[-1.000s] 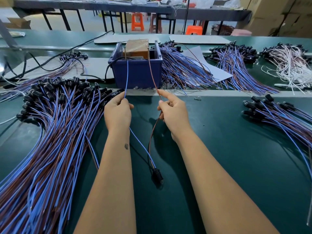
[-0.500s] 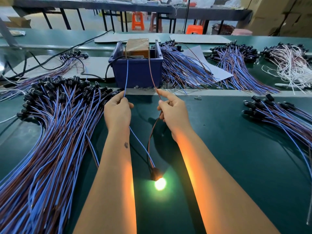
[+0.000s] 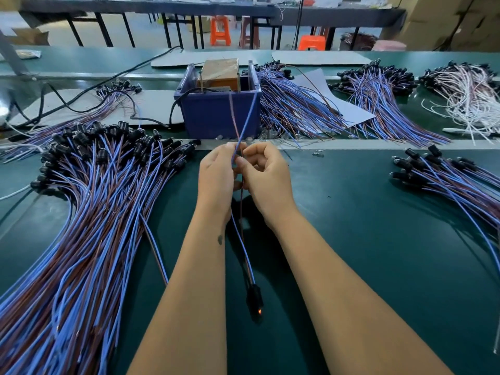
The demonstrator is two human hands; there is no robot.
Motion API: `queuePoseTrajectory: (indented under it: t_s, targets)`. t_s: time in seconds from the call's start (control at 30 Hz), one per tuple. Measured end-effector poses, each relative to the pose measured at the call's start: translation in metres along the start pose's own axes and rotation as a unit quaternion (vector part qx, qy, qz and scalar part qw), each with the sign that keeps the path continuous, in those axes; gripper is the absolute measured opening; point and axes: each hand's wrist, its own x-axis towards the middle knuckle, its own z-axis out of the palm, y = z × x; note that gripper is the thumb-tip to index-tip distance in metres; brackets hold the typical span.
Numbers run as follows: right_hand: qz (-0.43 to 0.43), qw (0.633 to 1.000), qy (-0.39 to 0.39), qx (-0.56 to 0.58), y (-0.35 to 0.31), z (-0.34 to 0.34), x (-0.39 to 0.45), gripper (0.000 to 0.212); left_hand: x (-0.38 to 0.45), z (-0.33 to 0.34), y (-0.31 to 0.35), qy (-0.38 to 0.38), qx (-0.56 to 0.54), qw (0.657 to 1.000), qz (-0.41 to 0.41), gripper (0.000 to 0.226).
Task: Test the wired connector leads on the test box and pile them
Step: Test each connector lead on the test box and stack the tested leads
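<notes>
Since the lead (image 3: 244,255) is light and limp, we pinch its two wires between left hand (image 3: 216,174) and right hand (image 3: 266,175), held together, connector (image 3: 255,299) dangling below.

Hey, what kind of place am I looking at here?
Likely a factory assembly line: a green workbench heaped with wire leads, a blue test box, more benches and stools behind.

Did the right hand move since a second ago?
Yes. The right hand moved left toward the left hand, now centred before the blue bin.
</notes>
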Motion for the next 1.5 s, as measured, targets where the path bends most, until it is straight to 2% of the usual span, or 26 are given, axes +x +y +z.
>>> queuePoseTrajectory:
  t_s: [0.07,0.13,0.23,0.3,0.33,0.43,0.67,0.8,0.9,1.0,1.07,1.13,1.23,1.3,1.4,1.5]
  targets:
    - [-0.011,1.0,-0.009,-0.014,0.0,-0.003,0.001,0.017,-0.002,0.002,0.0,-0.013,0.0,1.0,-0.008,0.039]
    - [-0.037,0.998,-0.021,-0.054,-0.001,-0.008,0.003,0.016,-0.001,-0.002,0.0,-0.004,0.006,1.0,-0.01,0.034]
    - [-0.075,0.986,-0.03,-0.149,0.0,-0.018,0.006,0.015,0.003,-0.01,0.002,0.049,-0.001,0.998,-0.028,0.03]
    - [-0.087,0.962,-0.072,-0.25,0.003,-0.02,0.005,0.023,0.005,-0.011,0.004,0.08,-0.063,0.994,-0.05,0.032]
    - [-0.075,0.956,-0.108,-0.263,0.003,-0.018,0.003,0.026,0.006,-0.01,0.006,0.093,-0.112,0.987,-0.064,0.033]
    - [-0.026,0.956,-0.202,-0.211,0.002,-0.01,-0.004,0.031,0.005,-0.007,0.009,0.128,-0.227,0.96,-0.101,0.039]
    - [-0.024,0.947,-0.305,-0.099,-0.004,-0.002,-0.01,0.036,0.009,-0.019,0.008,0.143,-0.348,0.916,-0.14,0.031]
    - [0.009,0.906,-0.419,-0.052,-0.009,-0.01,-0.008,0.032,0.011,-0.03,0.002,0.121,-0.44,0.877,-0.152,0.03]
    - [0.038,0.879,-0.474,-0.043,-0.01,-0.012,-0.008,0.028,0.011,-0.03,0.0,0.104,-0.445,0.878,-0.145,0.027]
    - [0.023,0.894,-0.446,-0.039,-0.006,-0.01,-0.009,0.02,0.01,-0.028,0.0,0.109,-0.435,0.883,-0.138,0.022]
    - [0.015,0.914,-0.406,0.012,-0.004,-0.009,-0.01,0.015,0.01,-0.026,0.002,0.12,-0.443,0.88,-0.126,0.021]
    - [0.026,0.944,-0.316,0.093,-0.004,-0.009,-0.009,0.017,0.011,-0.025,0.003,0.123,-0.445,0.878,-0.125,0.022]
    - [0.045,0.977,-0.113,0.175,-0.009,-0.012,-0.002,0.03,0.011,-0.023,0.001,0.09,-0.398,0.905,-0.118,0.021]
    - [0.033,0.983,-0.004,0.178,-0.014,-0.022,0.004,0.027,0.008,-0.02,0.0,0.062,-0.33,0.936,-0.103,0.019]
    - [0.042,0.978,0.098,0.18,-0.019,-0.044,0.008,0.021,-0.003,-0.008,-0.001,0.006,-0.176,0.984,-0.029,0.023]
    - [0.043,0.972,0.176,0.15,-0.025,-0.075,0.01,0.024,-0.028,0.02,-0.002,-0.062,-0.029,0.995,0.078,0.026]
